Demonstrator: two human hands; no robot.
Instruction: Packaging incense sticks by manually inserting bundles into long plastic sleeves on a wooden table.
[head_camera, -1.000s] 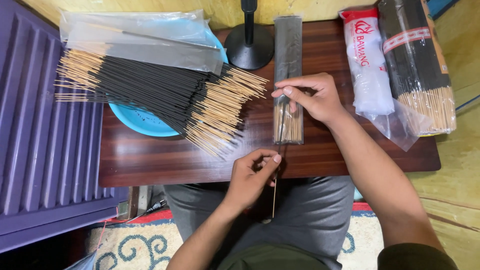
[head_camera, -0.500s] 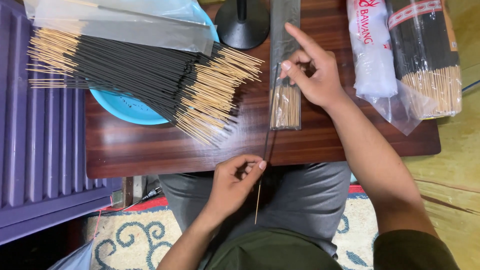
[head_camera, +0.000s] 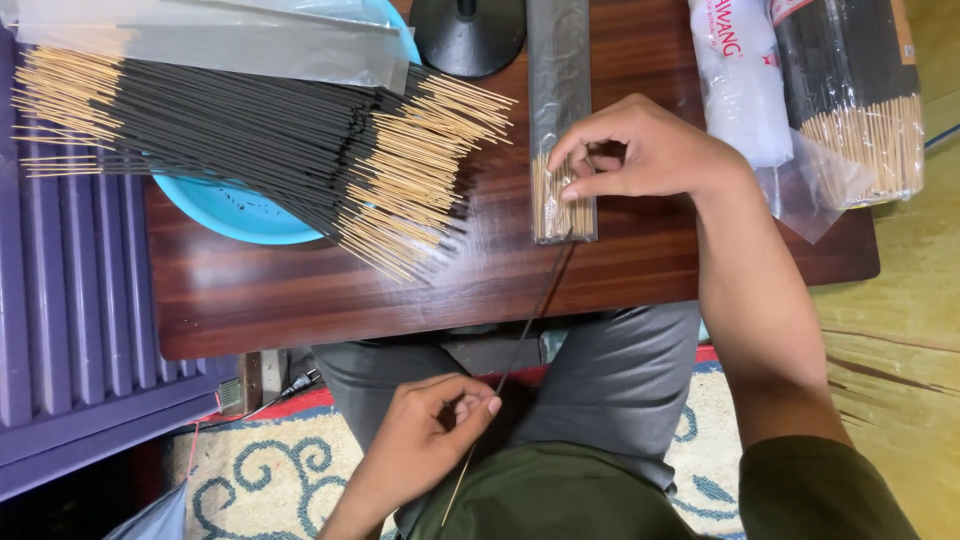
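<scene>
dark wood bench (head_camera: 300, 290) carries our narrow clear packet (head_camera: 560, 130) of incense sticks. our right hand (head_camera: 640, 155) pinches the packet's open end with its fingers. our left hand (head_camera: 430, 440), low over our lap, pinches a single incense stick (head_camera: 520, 335) whose dark tip reaches the packet mouth.

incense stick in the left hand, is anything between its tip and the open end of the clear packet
Nothing visible does. The incense stick, pinched by the left hand, runs straight over bare table edge to the packet mouth, which the right hand holds from the side.
</scene>
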